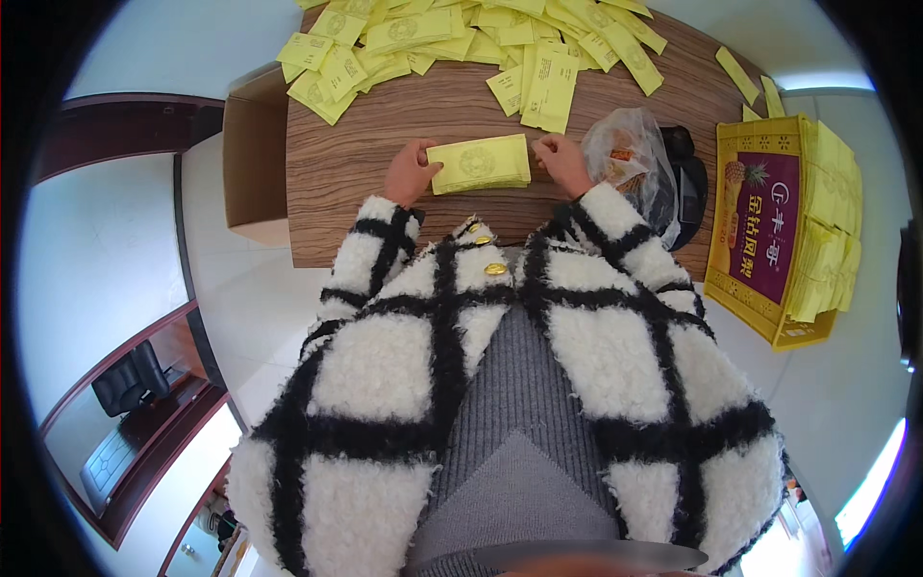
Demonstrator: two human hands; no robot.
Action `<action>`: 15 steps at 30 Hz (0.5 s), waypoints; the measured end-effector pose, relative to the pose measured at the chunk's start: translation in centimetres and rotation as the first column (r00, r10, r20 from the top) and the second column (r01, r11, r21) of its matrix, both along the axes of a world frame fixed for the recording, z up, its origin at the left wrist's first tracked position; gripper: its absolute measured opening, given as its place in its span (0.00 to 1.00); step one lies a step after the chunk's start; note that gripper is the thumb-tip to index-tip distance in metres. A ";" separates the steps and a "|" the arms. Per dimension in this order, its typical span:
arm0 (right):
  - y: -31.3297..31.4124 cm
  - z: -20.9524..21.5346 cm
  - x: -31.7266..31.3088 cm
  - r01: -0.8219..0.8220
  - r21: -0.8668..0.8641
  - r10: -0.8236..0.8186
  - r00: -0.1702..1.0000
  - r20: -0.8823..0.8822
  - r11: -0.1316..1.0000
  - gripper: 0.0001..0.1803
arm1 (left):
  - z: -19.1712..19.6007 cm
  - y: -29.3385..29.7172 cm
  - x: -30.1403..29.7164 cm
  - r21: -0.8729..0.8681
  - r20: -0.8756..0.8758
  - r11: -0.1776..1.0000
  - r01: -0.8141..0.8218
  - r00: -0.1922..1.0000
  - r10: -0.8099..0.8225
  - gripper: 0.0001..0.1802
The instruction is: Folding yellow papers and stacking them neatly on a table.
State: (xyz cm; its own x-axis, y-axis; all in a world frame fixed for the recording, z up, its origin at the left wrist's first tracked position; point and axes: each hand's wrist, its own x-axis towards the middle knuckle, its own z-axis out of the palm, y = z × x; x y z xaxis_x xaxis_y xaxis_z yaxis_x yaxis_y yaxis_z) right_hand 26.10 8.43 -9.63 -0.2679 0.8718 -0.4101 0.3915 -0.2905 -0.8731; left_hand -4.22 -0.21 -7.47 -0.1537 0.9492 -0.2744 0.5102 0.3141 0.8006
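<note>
A stack of flat yellow packets [480, 163] lies on the wooden table [365, 163] near its front edge. My left hand [411, 172] grips the stack's left end. My right hand [561, 162] holds its right end, fingers curled over the edge. Both sleeves are fluffy white with black checks. Beyond the stack, several more yellow packets [461, 43] lie scattered across the far part of the table.
A crumpled clear plastic bag [627, 156] sits right of my right hand, with a dark object [688, 173] behind it. A yellow and purple carton [781, 231] full of yellow packets stands at the right. A brown cardboard box [254, 154] stands at the table's left.
</note>
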 end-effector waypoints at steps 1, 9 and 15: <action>0.4 0.2 0.2 0.039 0.131 -0.054 0.992 0.111 0.991 0.18 | 0.1 -0.1 0.0 -0.015 -0.021 1.000 0.000 1.000 -0.001 0.22; 4.0 1.7 -0.3 0.104 0.553 -0.406 0.792 0.457 0.826 0.36 | 2.2 -0.3 0.7 -0.029 -0.085 0.999 -0.033 0.996 0.031 0.22; 5.1 1.0 0.1 0.209 0.363 -0.347 0.861 0.373 0.908 0.37 | 1.6 -0.8 0.3 -0.029 -0.051 0.998 -0.049 0.998 0.047 0.21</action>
